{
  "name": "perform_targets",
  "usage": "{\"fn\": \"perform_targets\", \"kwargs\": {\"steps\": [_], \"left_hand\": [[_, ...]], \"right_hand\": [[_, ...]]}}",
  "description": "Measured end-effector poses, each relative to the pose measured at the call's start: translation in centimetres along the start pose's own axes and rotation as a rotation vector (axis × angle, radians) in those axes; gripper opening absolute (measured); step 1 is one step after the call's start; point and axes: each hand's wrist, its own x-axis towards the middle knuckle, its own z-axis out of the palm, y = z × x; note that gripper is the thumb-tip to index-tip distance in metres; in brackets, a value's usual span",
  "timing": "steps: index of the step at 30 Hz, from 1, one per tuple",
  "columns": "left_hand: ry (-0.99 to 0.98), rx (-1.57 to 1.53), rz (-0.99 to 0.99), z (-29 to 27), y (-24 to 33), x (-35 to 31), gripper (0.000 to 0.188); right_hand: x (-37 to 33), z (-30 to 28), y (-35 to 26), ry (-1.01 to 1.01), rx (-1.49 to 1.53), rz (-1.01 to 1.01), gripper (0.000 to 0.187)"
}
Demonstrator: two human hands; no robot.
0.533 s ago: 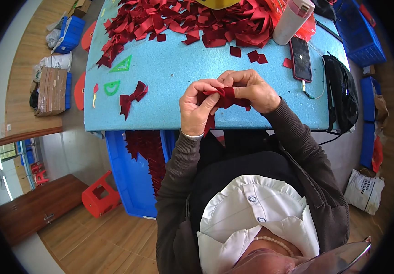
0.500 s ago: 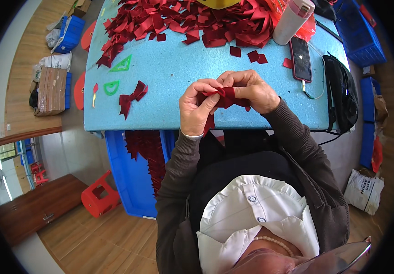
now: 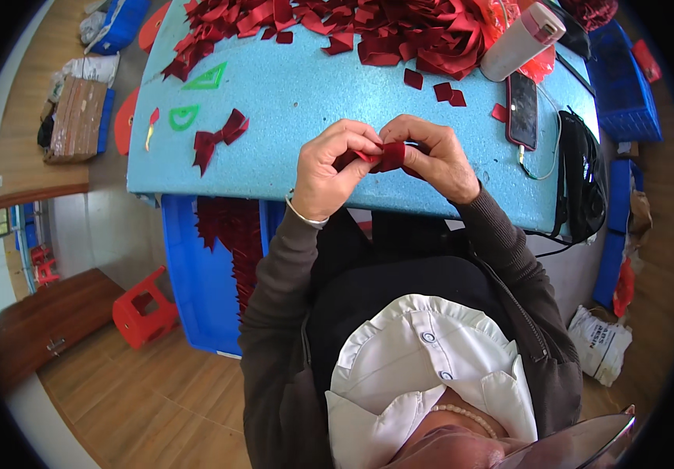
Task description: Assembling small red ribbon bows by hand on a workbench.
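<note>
Both hands meet above the front part of the blue table [image 3: 274, 160], pinching one dark red ribbon [image 3: 390, 159] between them. My left hand [image 3: 331, 168] grips its left end with thumb and fingertips. On the right end, the thumb and bent fingers of my right hand [image 3: 439, 156] are closed. The ribbon is folded over itself; part of it is hidden behind the fingers. A finished-looking red bow [image 3: 220, 138] with a notched tail lies flat on the table, left of my hands.
Cut red ribbon pieces [image 3: 423, 35] are heaped along the far side. A white bottle [image 3: 521, 43], a phone [image 3: 521, 113] on a cable and a black bag [image 3: 581, 168] are at the right. Green set squares [image 3: 184, 117] lie left. Below the table edge sits a blue crate [image 3: 188, 289].
The view has shifted slightly. My hands stay together on the ribbon, but the fingers have moved along it, and the tail that hung below the left hand no longer shows.
</note>
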Motion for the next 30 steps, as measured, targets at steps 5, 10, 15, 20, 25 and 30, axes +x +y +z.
{"fn": "perform_targets", "kwargs": {"steps": [5,10,15,20,25,30], "left_hand": [[-0.002,-0.190,-0.151,-3.3,-2.7,-4.4,0.017],[0.024,-0.349,-0.233,-4.6,-3.1,-6.6,0.014],[0.049,-0.457,-0.296,-4.2,-2.9,-6.6,0.012],[0.073,-0.471,-0.284,-3.6,-2.7,-6.1,0.012],[0.050,-0.474,-0.308,-3.1,-2.3,-5.8,0.013],[0.025,-0.369,-0.301,-2.5,-1.4,-5.1,0.017]], "right_hand": [[0.7,5.6,3.2,0.041,-0.125,-0.025,0.010],[0.0,9.0,3.4,0.244,0.019,-0.097,0.015],[-0.9,9.2,4.3,0.313,0.011,-0.244,0.015],[-0.9,8.5,4.7,0.329,-0.238,-0.414,0.019],[-1.2,8.0,4.6,0.294,-0.193,-0.419,0.024],[-1.1,7.3,2.7,0.297,-0.481,-0.546,0.023]]}}
